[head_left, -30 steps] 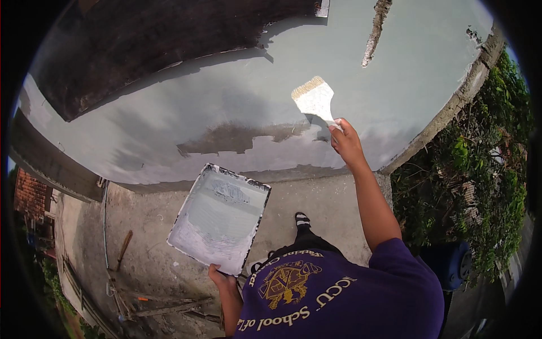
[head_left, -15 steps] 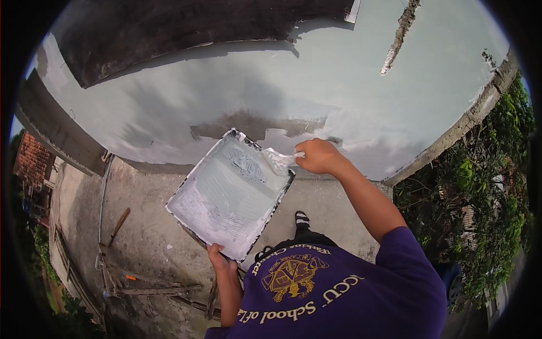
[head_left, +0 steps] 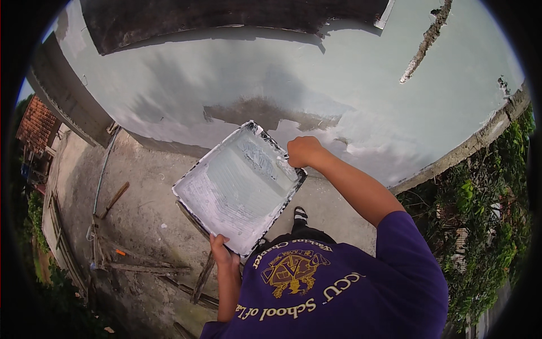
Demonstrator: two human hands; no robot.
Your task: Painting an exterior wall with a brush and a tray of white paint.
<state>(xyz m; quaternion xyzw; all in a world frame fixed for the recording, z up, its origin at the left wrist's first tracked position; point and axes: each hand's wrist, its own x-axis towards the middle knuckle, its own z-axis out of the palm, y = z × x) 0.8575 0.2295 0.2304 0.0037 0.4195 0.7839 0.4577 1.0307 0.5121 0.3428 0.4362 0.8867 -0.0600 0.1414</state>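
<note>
The person's right hand (head_left: 305,151) is curled into a closed fist at the far right corner of a shallow, rectangular paint tray (head_left: 214,160), a pale tray with a rim blotched black and white. The fist wraps the handle of a wide, flat, white paint-smeared brush (head_left: 286,168), whose head dips inside the tray's far end, close to the right side wall; the handle is mostly hidden by the hand, and whether the bristles touch the paint is hard to tell. The left hand (head_left: 221,248) holds the tray at its near left edge, thumb lying over the rim; the other fingers are out of sight beneath, so how far they spread cannot be told. The tray sits at a slant in front of the person, its far half coated with pale grey-green paint and its ribbed near part whitish. Beyond it stands a pale green-grey painted wall (head_left: 361,68) with a rough, bare grey-brown patch (head_left: 254,112) low down, a dark brown sheet (head_left: 214,14) across its upper part and a whitish band near its foot. A stained grey concrete floor (head_left: 149,175) spreads below, with weathered wooden sticks (head_left: 148,268) at the left. The person wears a purple T-shirt (head_left: 367,282) and a dark sandal with white stripes (head_left: 300,213); green foliage (head_left: 480,198) grows at the right.
</note>
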